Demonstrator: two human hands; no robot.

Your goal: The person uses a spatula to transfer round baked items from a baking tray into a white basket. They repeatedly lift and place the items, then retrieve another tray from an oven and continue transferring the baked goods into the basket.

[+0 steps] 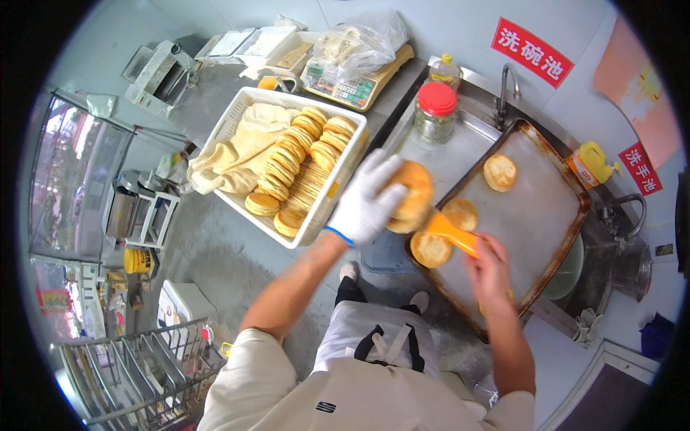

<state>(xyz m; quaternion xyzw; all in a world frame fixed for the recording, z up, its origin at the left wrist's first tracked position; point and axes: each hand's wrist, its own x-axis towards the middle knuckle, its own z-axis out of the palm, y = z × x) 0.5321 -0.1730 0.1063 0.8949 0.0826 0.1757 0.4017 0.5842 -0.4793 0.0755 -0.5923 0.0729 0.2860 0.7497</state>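
My left hand (366,202), in a white glove with a blue cuff edge, is closed around a small stack of round browned flatbreads (414,188), slightly blurred. My bare right hand (489,264) grips a tool by its orange handle (450,234). The tool's far end meets the held breads and is hidden there. Below both hands lies a rusty-rimmed baking tray (566,245) with several flatbreads (500,172) on its surface. Left of the gloved hand, a white plastic crate (318,229) holds rows of stacked flatbreads (283,161) and a cream cloth (248,143).
The tray rests over a steel sink with a faucet (505,94). A red-lidded jar (436,113) and an oil bottle (445,70) stand behind. A digital scale (345,86) carries a plastic bag of dough (361,46). A metal rack (135,366) stands lower left.
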